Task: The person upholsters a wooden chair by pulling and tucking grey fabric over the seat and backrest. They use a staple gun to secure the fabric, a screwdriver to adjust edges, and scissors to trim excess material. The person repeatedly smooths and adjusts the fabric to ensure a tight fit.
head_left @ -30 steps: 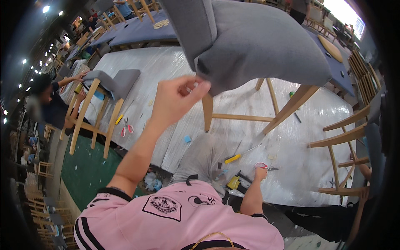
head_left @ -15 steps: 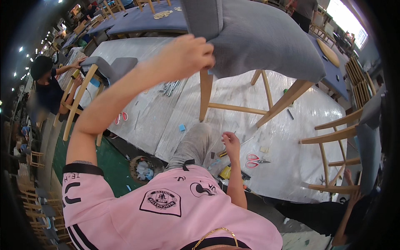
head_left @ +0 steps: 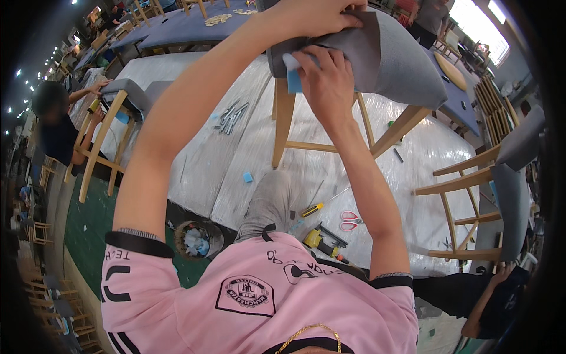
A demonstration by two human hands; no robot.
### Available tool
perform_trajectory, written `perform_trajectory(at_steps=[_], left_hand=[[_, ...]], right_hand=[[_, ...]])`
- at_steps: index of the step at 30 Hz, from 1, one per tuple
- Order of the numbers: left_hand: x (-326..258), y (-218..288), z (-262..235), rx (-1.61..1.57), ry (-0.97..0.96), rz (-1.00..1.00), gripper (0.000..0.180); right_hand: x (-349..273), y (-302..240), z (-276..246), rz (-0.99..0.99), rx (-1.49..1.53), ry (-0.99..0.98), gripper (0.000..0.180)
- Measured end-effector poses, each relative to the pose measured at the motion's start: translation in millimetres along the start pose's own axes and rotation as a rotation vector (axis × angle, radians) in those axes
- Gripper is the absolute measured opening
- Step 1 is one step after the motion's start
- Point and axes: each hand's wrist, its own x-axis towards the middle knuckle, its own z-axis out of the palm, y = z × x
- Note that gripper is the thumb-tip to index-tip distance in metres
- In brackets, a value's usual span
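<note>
A chair (head_left: 283, 121) with light wooden legs and grey upholstery stands in front of me on the plastic-covered table. My left hand (head_left: 318, 17) is closed on a loose flap of grey fabric (head_left: 367, 40), folding it up from the seat corner. Just below it, my right hand (head_left: 329, 82) reaches in under the flap with bent fingers. Those fingers grip pale foam (head_left: 290, 61) at the corner. Light-blue foam (head_left: 293, 81) shows beside the top of the front leg. The fingertips of my right hand are partly hidden.
Metal bolts (head_left: 233, 117), a blue foam block (head_left: 247, 177), a yellow-handled tool (head_left: 312, 209), a staple gun (head_left: 321, 242) and red-handled scissors (head_left: 350, 220) lie on the table (head_left: 200, 183). People handle chairs at left and right. A waste bin (head_left: 197, 239) stands below the edge.
My right hand has risen from beside my knee to the seat corner. My left hand has moved right and up, lifting the fabric. The view has shifted slightly.
</note>
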Motion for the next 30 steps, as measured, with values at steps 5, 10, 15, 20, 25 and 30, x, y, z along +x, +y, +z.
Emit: perform_trajectory(at_steps=[5, 10, 15, 20, 25, 30], left_hand=[[-65.1, -2.4, 19.7, -0.374, -0.041, 0.011, 0.018], [-157.6, 10.0, 52.1, -0.351, -0.006, -0.061, 0.023], [-237.4, -11.4, 83.2, -0.693, 0.248, -0.264, 0.008], [-279.9, -32.5, 105.2, -0.71, 0.455, -0.856, 0.035], [-232.1, -31.9, 126.8, -0.863, 0.325, -0.718, 0.039], [-187.6, -23.2, 135.1, -0.816, 0.232, -0.612, 0.051]], right_hand=[[-10.6, -42.4, 23.5, -0.024, -0.192, -0.441, 0.006], [-272.9, -140.6, 56.8, 0.074, 0.555, -1.19, 0.029], [-483.6, -65.3, -76.2, 1.493, 0.416, -0.897, 0.027], [-617.4, -12.3, -296.2, 1.653, -0.713, -0.106, 0.028], [-620.7, -77.9, -413.3, 1.775, -1.212, 0.329, 0.027], [-691.3, -168.3, -406.2, 2.322, -1.436, -0.301, 0.057]])
